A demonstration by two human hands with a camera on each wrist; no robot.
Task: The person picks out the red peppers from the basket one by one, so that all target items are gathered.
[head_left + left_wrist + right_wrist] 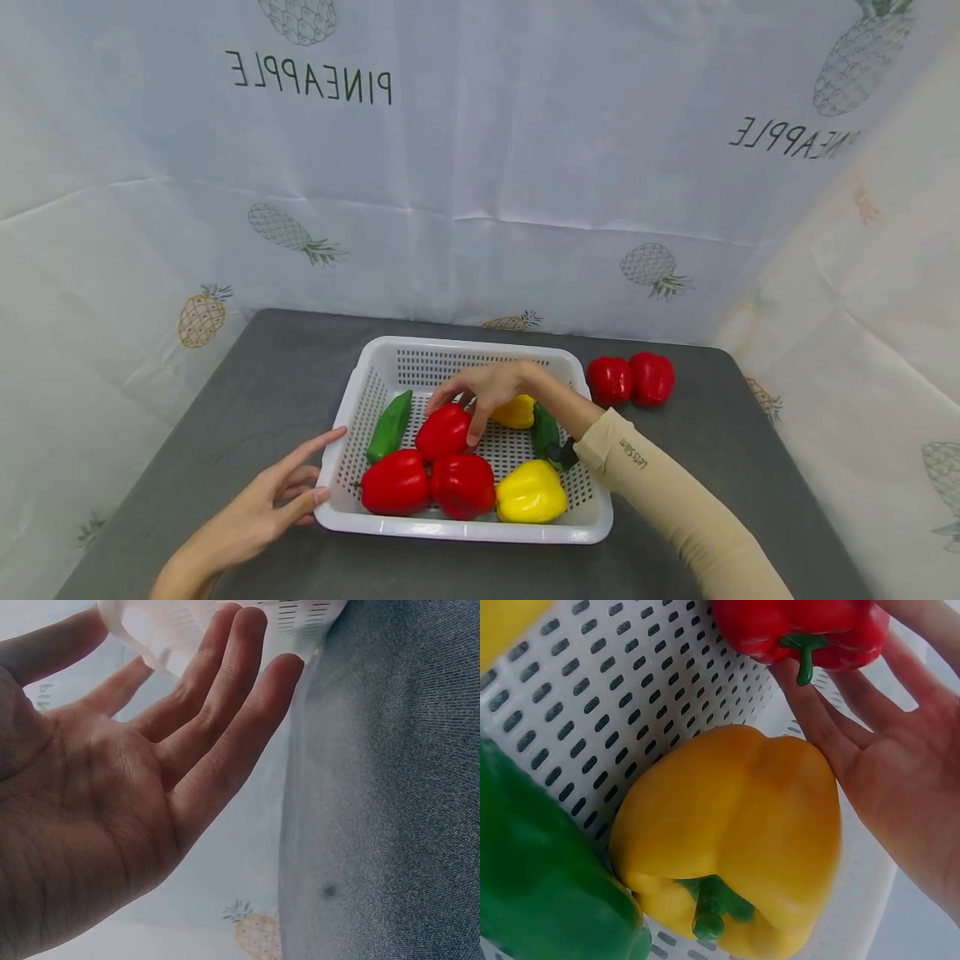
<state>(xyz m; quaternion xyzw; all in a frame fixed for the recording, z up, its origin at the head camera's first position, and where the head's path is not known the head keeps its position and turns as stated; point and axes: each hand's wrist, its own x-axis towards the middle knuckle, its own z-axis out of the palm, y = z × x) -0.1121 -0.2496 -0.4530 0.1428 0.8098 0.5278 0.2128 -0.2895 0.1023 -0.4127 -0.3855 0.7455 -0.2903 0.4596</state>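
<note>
Inside the white perforated basket (465, 530), my right hand (491, 390) grips a red bell pepper (443, 431) from above, thumb on one side and fingers on the other. The right wrist view shows that pepper (802, 630) with its green stem between the fingers. My left hand (258, 508) touches the basket's left rim with index finger and thumb, the other fingers (225, 727) loosely extended. Two more red bell peppers (394, 483) (462, 487) and a yellow one (532, 492) line the near side. An orange-yellow bell pepper (727, 832) lies beneath my right wrist, partly hidden in the head view.
A long green pepper (390, 427) lies at the basket's left and another green one (545, 431) at its right. Outside, two red bell peppers (609, 381) (652, 379) sit on the grey table (277, 383) at the back right. A pineapple-print curtain (465, 167) hangs behind.
</note>
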